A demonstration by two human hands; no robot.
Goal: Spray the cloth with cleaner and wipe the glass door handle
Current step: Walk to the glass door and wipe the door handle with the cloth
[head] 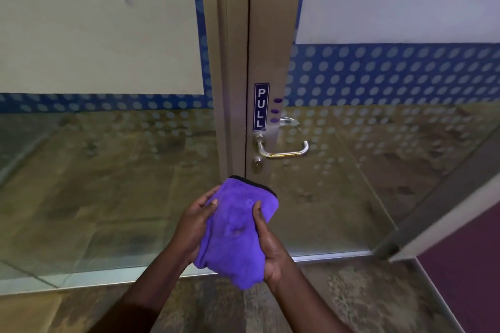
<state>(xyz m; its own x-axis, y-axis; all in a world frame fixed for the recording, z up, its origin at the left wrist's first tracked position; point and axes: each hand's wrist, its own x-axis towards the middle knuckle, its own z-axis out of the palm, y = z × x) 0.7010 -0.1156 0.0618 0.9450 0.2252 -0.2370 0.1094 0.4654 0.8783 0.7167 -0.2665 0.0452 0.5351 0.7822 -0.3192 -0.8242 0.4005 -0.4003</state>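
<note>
The folded purple microfibre cloth [238,230] sits clamped between both hands, left hand [193,224] and right hand [270,246]. The bent chrome lever handle [284,150] lies beyond, slightly right, long axis horizontal; the right hand is nearer.

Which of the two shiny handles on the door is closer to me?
The lower, bigger handle, the one with yellowish marks along its bottom bar. The other handle sits higher, behind the glass, partly hidden by the door frame.

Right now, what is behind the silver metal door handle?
Behind the silver metal door handle is the clear glass door panel. Through it, a second handle and mottled floor show. The purple cloth covers nothing there.
</note>
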